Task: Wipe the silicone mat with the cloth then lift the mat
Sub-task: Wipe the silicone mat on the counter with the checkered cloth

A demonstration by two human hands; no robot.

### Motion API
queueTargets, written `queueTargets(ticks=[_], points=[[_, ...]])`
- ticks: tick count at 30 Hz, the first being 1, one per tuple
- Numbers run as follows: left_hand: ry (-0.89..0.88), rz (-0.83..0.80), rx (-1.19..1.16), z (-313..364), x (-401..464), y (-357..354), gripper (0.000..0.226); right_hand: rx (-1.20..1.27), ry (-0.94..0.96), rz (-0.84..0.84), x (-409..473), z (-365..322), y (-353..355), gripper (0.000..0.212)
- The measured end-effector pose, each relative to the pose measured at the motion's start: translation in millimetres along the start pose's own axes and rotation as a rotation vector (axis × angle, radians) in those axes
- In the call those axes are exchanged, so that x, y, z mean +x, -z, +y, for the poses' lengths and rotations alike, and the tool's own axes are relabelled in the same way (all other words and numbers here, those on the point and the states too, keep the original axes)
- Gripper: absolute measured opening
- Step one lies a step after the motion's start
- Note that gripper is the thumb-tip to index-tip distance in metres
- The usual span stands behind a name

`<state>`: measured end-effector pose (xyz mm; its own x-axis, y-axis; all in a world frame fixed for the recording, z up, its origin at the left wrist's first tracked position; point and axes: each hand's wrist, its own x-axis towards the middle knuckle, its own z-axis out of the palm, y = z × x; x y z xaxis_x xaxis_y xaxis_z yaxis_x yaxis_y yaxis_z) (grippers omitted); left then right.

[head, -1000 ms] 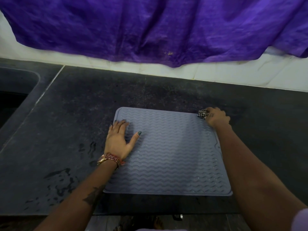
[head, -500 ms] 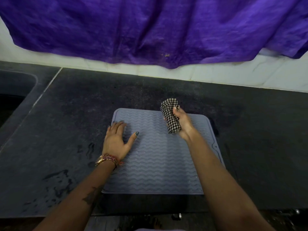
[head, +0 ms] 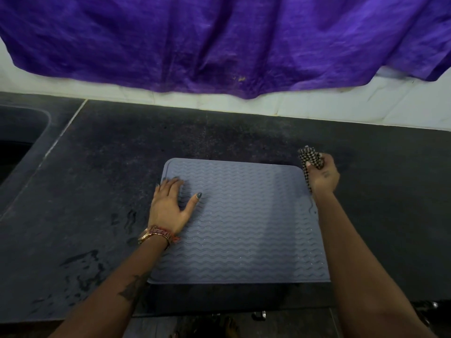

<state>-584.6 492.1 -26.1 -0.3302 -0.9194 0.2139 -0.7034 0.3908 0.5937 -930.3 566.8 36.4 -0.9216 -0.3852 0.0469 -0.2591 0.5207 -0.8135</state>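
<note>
Left hand (head: 168, 206) lies flat, fingers straight, pinning the mat's (head: 244, 223) left edge on the worktop (head: 109, 167), while the right hand (head: 322, 176) has its grip bunched round the cloth (head: 308, 159) at the far right corner, so the mat lies to its left.

Bare forearms, no sleeves; left wrist wears gold watch (head: 146, 236) plus pink-red bracelet (head: 163, 233), dark tattoo (head: 133, 287) on left forearm, teal-painted nails (head: 199, 195).
</note>
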Motion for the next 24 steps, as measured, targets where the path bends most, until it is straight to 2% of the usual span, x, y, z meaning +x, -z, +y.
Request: queueTargets(ticks=[2, 5, 13, 20, 22, 24], points=[[0.000, -0.002, 0.004, -1, 0, 0, 0.085, -0.218, 0.114, -0.033, -1, 1, -8, 0.028], [0.000, 0.004, 0.006, -1, 0, 0, 0.084, -0.506, 0.357, -0.159, -4, 9, -24, 0.038], [0.003, 0.003, 0.012, -1, 0, 0, 0.081, -0.393, 0.228, -0.246, 1, 5, -38, 0.038], [0.000, 0.002, 0.024, 0, 0, 0, 0.084, -0.452, 0.325, -0.307, 5, 10, -40, 0.052], [0.000, 0.000, 0.019, 0, 0, 1, 0.084, -0.403, 0.371, -0.384, 14, 9, -37, 0.050], [-0.001, -0.002, 0.027, 1, 0, 2, 0.084, -0.324, 0.404, -0.362, 16, 11, -37, 0.049]])
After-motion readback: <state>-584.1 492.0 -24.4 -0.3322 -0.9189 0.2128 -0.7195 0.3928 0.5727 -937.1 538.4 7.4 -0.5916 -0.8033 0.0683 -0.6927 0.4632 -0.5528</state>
